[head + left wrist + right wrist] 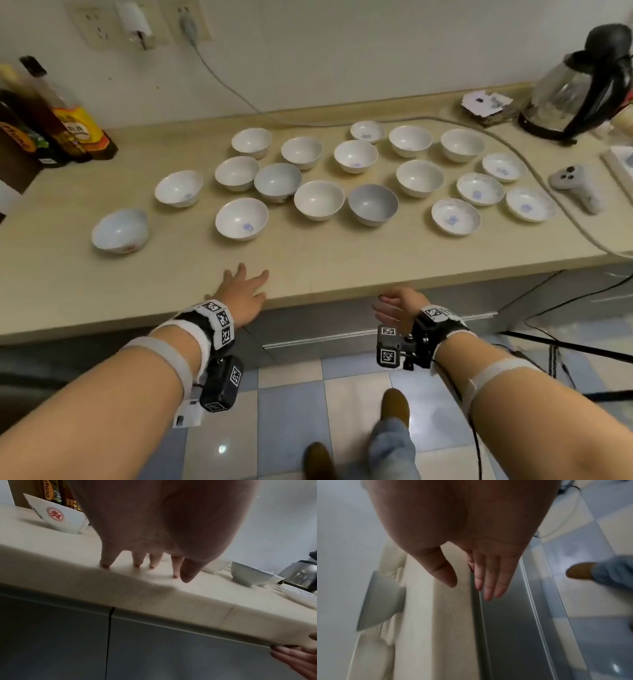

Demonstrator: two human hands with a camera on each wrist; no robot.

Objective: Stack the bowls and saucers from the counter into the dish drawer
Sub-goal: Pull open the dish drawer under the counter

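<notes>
Beige counter (308,253) bears left hand's (241,294) spread fingers (104,562); right hand (399,306) holds nothing.

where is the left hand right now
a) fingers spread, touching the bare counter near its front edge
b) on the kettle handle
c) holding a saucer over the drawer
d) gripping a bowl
a: the left hand has straight, spread fingers whose tips touch the bare counter near its front edge, and it holds nothing; the nearest bowl stands apart from it.

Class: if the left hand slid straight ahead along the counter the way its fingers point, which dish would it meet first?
Probably the near bowl: the left hand lies open on the counter, fingers aimed toward it, though depth is uncertain.
</notes>
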